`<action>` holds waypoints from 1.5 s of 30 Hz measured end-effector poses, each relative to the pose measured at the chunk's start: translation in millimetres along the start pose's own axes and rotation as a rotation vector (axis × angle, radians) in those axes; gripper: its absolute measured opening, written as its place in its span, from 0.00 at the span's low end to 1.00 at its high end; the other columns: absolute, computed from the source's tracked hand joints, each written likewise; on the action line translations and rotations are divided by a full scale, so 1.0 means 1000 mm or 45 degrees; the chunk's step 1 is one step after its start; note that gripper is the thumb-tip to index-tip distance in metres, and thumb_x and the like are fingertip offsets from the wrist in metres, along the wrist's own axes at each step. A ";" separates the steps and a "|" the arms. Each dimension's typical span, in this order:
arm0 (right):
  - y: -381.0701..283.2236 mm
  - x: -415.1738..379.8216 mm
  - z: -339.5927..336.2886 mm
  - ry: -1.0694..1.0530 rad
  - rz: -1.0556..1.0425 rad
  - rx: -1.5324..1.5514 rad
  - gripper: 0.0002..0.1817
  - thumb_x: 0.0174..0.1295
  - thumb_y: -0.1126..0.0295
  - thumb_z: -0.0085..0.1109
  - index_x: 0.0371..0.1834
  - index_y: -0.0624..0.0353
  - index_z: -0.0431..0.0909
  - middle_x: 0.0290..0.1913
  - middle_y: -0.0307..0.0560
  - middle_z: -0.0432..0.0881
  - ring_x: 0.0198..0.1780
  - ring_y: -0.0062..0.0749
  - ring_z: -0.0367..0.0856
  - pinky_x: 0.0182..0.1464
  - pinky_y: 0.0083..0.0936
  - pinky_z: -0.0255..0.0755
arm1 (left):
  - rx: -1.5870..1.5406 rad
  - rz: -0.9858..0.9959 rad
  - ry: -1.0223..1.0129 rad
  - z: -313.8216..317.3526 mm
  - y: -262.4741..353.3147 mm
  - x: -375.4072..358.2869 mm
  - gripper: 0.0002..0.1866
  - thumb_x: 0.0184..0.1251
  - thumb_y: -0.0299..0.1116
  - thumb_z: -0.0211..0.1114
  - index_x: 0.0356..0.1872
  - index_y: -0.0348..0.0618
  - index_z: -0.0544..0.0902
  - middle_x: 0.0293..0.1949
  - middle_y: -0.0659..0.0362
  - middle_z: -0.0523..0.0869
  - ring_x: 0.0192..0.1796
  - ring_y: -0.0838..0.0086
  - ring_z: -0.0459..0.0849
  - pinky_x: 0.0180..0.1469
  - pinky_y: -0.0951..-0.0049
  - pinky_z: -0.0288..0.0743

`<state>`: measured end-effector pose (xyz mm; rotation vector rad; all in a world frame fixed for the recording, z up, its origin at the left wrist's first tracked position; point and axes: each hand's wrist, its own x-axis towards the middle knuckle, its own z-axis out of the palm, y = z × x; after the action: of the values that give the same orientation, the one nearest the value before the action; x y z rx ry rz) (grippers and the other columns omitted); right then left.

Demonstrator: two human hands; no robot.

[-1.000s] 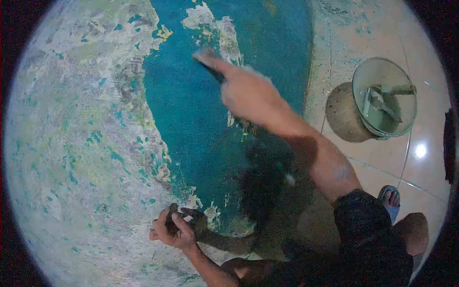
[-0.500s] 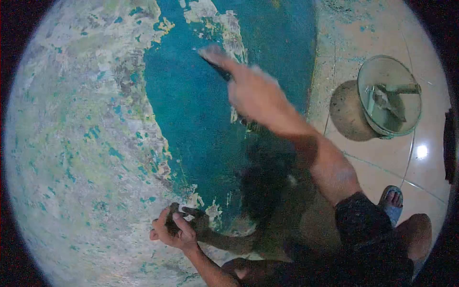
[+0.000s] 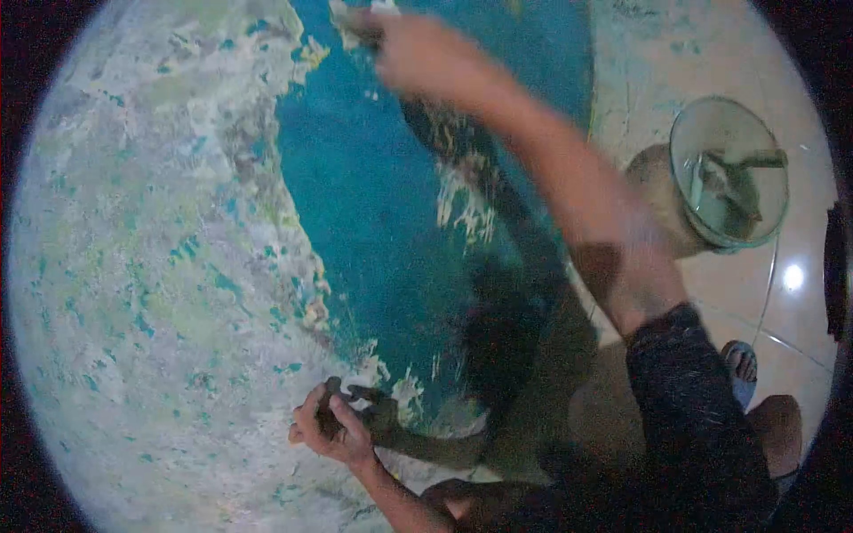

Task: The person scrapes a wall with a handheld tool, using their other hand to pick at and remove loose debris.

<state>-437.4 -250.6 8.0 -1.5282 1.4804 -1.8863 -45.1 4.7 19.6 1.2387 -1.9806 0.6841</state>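
My right hand (image 3: 426, 58) is closed on a dark, blurred flat tool (image 3: 360, 24) near the top of a large wall-like surface. That surface has a teal painted area (image 3: 355, 169) bordered by a mottled whitish-green area (image 3: 151, 266). Ragged pale patches (image 3: 464, 200) show within the teal. At lower centre, my left hand (image 3: 333, 431) is closed around a small dark object (image 3: 332, 391) at the edge of the pale area. What that object is cannot be made out.
A round translucent bucket (image 3: 729, 173) holding a tool with a handle (image 3: 760, 163) stands on the tiled floor (image 3: 711, 280) at right. A sandalled foot (image 3: 740, 369) is at lower right. Dark shadows fall across the teal surface.
My right hand has moved up and slightly left with the tool, and a pale streaked patch shows where the arm was. My left hand has barely shifted.
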 end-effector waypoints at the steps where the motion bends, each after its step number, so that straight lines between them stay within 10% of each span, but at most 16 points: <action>1: 0.003 0.034 -0.005 -0.071 -0.114 -0.130 0.28 0.61 0.68 0.53 0.67 0.46 0.79 0.55 0.62 0.87 0.55 0.58 0.87 0.57 0.54 0.80 | 0.084 0.041 -0.004 -0.002 -0.001 -0.002 0.10 0.74 0.32 0.66 0.49 0.36 0.85 0.40 0.54 0.88 0.38 0.67 0.78 0.48 0.66 0.67; 10: 0.008 -0.019 0.012 0.338 -0.248 -0.116 0.32 0.62 0.71 0.49 0.73 0.43 0.74 0.52 0.65 0.87 0.52 0.60 0.87 0.55 0.51 0.81 | -0.062 -0.070 0.063 0.009 0.003 0.000 0.10 0.72 0.34 0.66 0.48 0.42 0.86 0.38 0.58 0.91 0.38 0.69 0.77 0.55 0.64 0.57; 14: 0.017 0.073 -0.002 -0.367 -0.018 -0.471 0.34 0.62 0.70 0.48 0.75 0.43 0.73 0.50 0.64 0.88 0.48 0.59 0.88 0.53 0.52 0.81 | 0.134 -0.050 0.038 0.004 -0.003 -0.005 0.10 0.72 0.34 0.67 0.48 0.41 0.86 0.42 0.56 0.91 0.40 0.68 0.80 0.56 0.64 0.58; 20: -0.014 -0.059 -0.001 -0.070 0.046 0.082 0.37 0.61 0.73 0.48 0.77 0.31 0.71 0.73 0.54 0.76 0.70 0.55 0.77 0.72 0.46 0.71 | -0.180 -0.078 0.040 0.010 0.003 0.002 0.14 0.76 0.35 0.66 0.53 0.36 0.83 0.42 0.53 0.87 0.41 0.68 0.82 0.46 0.67 0.75; 26: -0.018 0.017 -0.017 -0.162 -0.022 -0.087 0.29 0.61 0.72 0.50 0.68 0.50 0.78 0.58 0.65 0.85 0.60 0.61 0.85 0.64 0.54 0.76 | 0.082 -0.024 -0.024 -0.010 -0.003 -0.007 0.16 0.77 0.35 0.66 0.57 0.37 0.82 0.48 0.52 0.83 0.43 0.69 0.85 0.46 0.71 0.81; 27: -0.020 -0.022 -0.012 -0.003 -0.075 0.011 0.29 0.61 0.74 0.49 0.68 0.50 0.78 0.59 0.64 0.85 0.60 0.59 0.85 0.64 0.53 0.76 | -0.199 -0.123 0.057 0.001 -0.002 -0.006 0.12 0.75 0.33 0.66 0.52 0.37 0.84 0.40 0.55 0.85 0.39 0.66 0.80 0.39 0.67 0.70; 34: -0.012 -0.013 0.000 -0.052 -0.102 0.040 0.34 0.55 0.74 0.52 0.69 0.43 0.80 0.54 0.61 0.87 0.51 0.59 0.88 0.57 0.48 0.81 | 0.048 -0.158 0.092 -0.013 0.006 -0.002 0.18 0.76 0.41 0.66 0.54 0.35 0.84 0.40 0.55 0.83 0.45 0.64 0.79 0.50 0.59 0.72; 45: -0.017 -0.051 0.019 0.093 -0.132 0.002 0.34 0.56 0.75 0.49 0.70 0.40 0.79 0.52 0.63 0.87 0.52 0.56 0.88 0.57 0.47 0.80 | 0.023 -0.164 0.066 -0.011 0.016 0.005 0.18 0.78 0.43 0.65 0.54 0.37 0.84 0.39 0.55 0.79 0.34 0.71 0.79 0.37 0.69 0.76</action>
<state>-395.3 -215.3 -7.3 -1.5797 1.4558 -2.0211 -58.1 16.4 28.7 1.3334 -1.8385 0.6644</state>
